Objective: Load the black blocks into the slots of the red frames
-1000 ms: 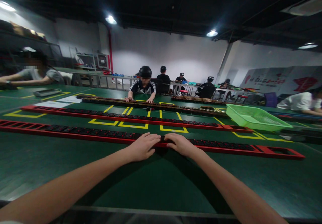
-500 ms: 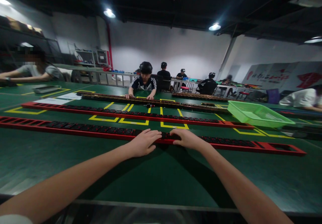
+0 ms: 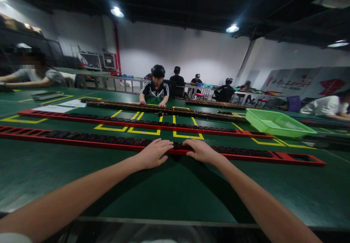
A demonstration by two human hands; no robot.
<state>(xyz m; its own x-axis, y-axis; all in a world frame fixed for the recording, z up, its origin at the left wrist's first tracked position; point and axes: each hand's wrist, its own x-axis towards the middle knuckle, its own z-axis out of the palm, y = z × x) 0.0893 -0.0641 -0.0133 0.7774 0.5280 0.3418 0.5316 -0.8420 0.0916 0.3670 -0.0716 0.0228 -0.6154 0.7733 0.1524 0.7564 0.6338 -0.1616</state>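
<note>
Left hand [image 3: 154, 154] and right hand [image 3: 202, 151] rest at mid-frame on the near red rail [image 3: 284, 156], which runs across the tabletop [image 3: 177, 199]; the left's fingers are outstretched with the thumb apart, the right's curled, and whether either pinches one of the black pieces [image 3: 138, 141] cannot be told. Uneven fingertip pressure could tip a piece askew, and a forward push could slide the rail.

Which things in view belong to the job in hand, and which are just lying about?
In the job:
near red rail
black pieces in it
left hand and right hand, both at the rail

Apparently just lying about:
second red rail, beyond it
green basket
white papers
grey tray-like object
</note>
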